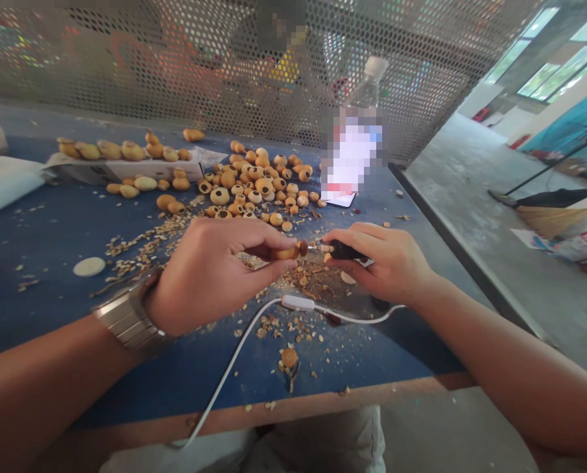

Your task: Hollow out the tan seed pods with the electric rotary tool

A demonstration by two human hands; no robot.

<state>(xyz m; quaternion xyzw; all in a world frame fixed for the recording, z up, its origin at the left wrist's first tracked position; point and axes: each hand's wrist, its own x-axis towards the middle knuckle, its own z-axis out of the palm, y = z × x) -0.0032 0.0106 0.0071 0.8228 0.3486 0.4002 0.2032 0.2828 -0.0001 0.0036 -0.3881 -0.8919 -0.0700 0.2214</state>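
A small tan gourd [284, 252] with a dark, opened end is pinched between the thumb and fingers of my left hand [224, 263]. My right hand [379, 259] grips a black-handled tool [345, 251] with a thin metal shaft. The shaft's tip meets the gourd's dark end; whether it reaches inside I cannot tell. Below both hands runs a white cord with an inline switch [298, 303], passing beneath my right wrist. Seeds and scraps [318, 279] lie on the blue table under the gourd.
Behind my hands is a pile of small gourds [257, 180], many with cut holes. Whole gourds line a flat box [126, 169] at the back left. A lit phone [345, 171] leans on a clear bottle [365, 92] before a perforated metal screen [199, 59]. A pale disc [89, 266] lies left.
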